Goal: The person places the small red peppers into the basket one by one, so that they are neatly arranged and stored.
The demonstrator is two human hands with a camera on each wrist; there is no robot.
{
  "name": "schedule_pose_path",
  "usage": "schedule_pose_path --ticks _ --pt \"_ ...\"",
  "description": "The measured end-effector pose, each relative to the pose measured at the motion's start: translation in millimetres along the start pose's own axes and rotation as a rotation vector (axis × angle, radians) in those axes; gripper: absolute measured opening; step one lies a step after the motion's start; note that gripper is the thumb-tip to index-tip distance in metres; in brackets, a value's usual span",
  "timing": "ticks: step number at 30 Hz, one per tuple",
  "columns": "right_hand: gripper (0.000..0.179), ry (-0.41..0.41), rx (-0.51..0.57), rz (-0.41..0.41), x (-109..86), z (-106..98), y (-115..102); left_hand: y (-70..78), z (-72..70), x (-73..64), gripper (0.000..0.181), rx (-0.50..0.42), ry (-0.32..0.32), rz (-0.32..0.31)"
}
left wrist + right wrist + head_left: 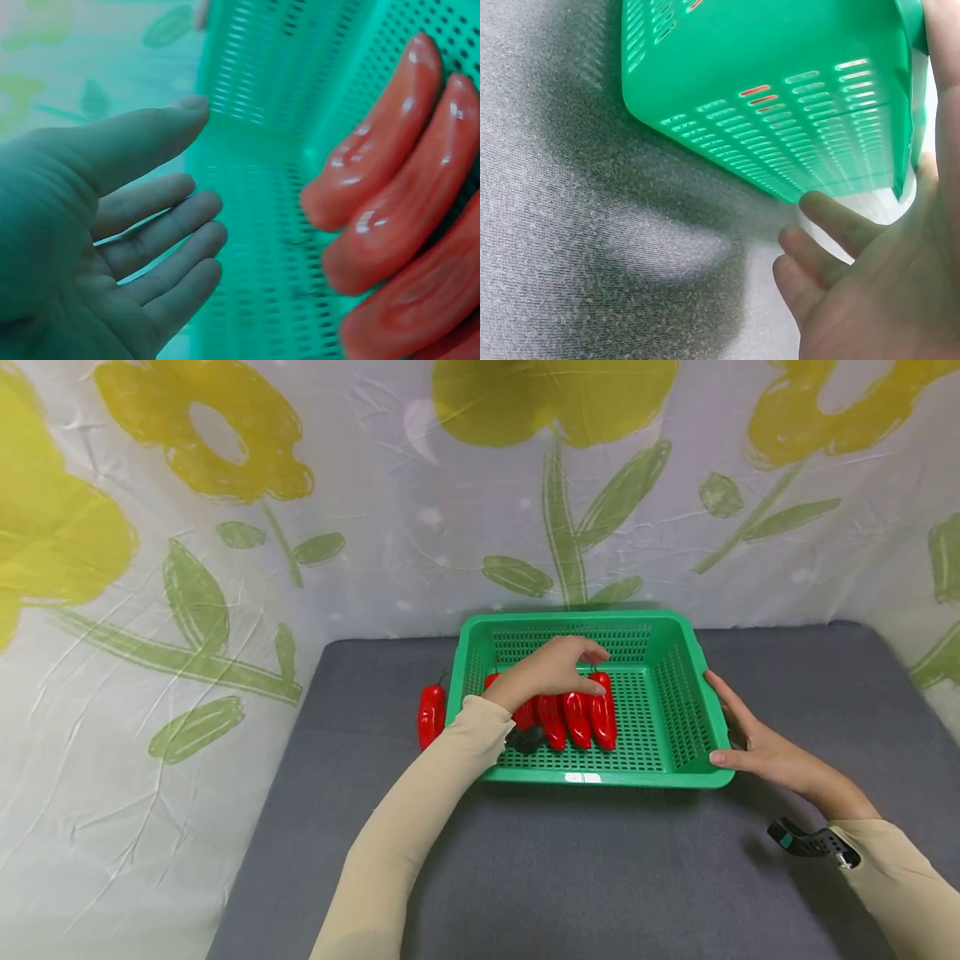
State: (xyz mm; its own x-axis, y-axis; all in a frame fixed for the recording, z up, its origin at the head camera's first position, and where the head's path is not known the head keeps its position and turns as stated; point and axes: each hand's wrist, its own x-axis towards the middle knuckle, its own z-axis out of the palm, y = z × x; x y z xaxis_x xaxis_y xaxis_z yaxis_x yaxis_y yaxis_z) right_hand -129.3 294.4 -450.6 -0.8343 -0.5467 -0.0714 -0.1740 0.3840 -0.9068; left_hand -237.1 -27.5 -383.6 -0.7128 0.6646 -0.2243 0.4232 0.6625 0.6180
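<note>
Several glossy red peppers [603, 718] lie side by side in the left part of a green plastic basket [577, 778]. Over them hovers my left hand [551, 670], its thumb and fingers apart. The left wrist view shows this hand [127, 217] holding nothing, beside the peppers [397, 195]. At the basket's right side is my right hand [761, 752], its fingertips and thumb touching the rim. From the right wrist view, the lower fingers of that hand [877, 277] are spread outside the slotted wall [780, 127]. My left forearm hides part of the peppers.
One more red pepper [431, 717] lies outside the basket, against its left side. The basket stands on a grey cloth-covered table [600, 877]. A pale curtain with yellow flowers [420, 552] hangs right behind the table.
</note>
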Motion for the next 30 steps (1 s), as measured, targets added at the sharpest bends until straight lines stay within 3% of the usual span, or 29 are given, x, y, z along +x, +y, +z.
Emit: schedule_pose_path --ticks 6,12,16,22,27,30 --pt "0.101 0.009 -0.006 -0.005 -0.1 1 2 14.6 -21.5 -40.9 0.057 0.008 0.085 0.042" --pt "0.101 0.007 -0.008 0.007 0.2 1 2 6.5 -32.5 -91.6 0.06 -0.053 0.249 0.086" --pt "0.101 0.009 -0.019 0.007 0.5 1 2 -9.2 -34.1 -125.5 0.055 -0.126 0.359 0.082" --pt "0.101 0.01 -0.036 0.021 0.1 1 0 -41.3 -33.1 -167.2 0.05 -0.21 0.494 0.026" --pt "0.1 0.006 -0.032 0.021 0.4 1 0 -78.2 -28.7 -185.2 0.048 -0.259 0.649 0.0" --pt "0.1 0.002 -0.026 0.019 0.8 2 0 -101.4 -22.4 -189.3 0.049 -0.272 0.705 -0.027"
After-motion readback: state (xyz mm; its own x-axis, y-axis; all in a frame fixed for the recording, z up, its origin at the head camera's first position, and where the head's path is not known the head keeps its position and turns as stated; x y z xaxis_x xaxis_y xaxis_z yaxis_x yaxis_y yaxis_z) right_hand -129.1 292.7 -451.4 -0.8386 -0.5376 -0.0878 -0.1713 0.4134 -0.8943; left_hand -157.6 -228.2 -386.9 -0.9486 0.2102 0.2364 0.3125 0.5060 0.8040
